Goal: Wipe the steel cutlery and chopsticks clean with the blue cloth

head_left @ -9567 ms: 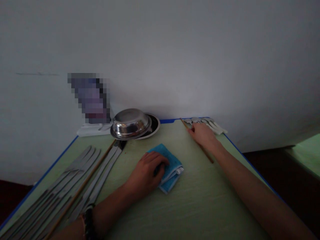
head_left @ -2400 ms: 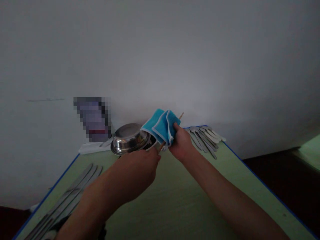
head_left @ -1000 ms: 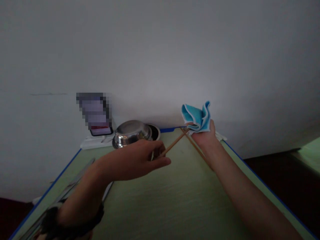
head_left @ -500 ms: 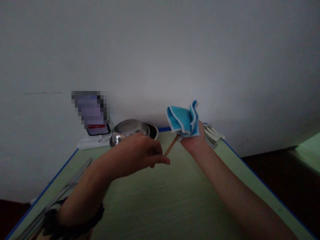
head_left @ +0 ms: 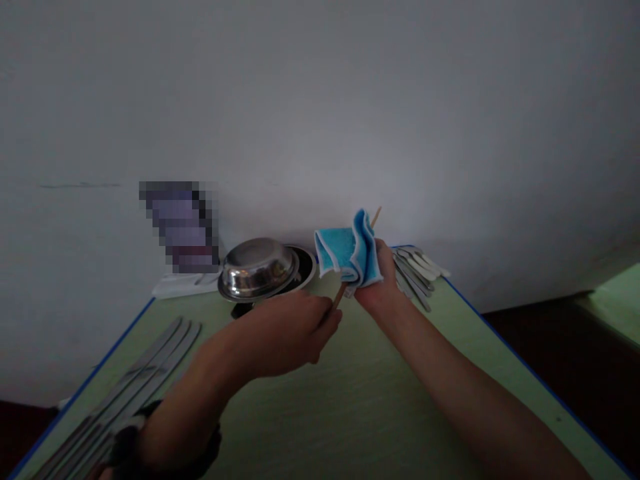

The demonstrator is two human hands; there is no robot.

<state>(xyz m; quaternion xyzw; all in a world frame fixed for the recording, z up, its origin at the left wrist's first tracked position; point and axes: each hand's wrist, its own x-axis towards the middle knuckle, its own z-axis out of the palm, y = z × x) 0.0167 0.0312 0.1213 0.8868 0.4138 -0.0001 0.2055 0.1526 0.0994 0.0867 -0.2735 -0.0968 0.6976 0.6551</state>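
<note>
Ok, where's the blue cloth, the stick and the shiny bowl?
cloth [head_left: 345, 253], head view, on its folded middle.
stick [head_left: 375, 216], head view, on the tip above the cloth.
bowl [head_left: 257, 265], head view, on its upturned side.

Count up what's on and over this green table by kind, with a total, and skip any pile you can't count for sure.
Blue cloth, in the right hand: 1
Wooden chopstick, pinched by the left hand, running through the cloth: 1
Steel bowls: 2
Total: 4
The knives at left and spoons at right overlap too much to count.

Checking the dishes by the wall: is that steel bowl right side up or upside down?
Upside down. The steel bowl shows its rounded outside and flat base on top, with its rim down on a dark plate.
</note>
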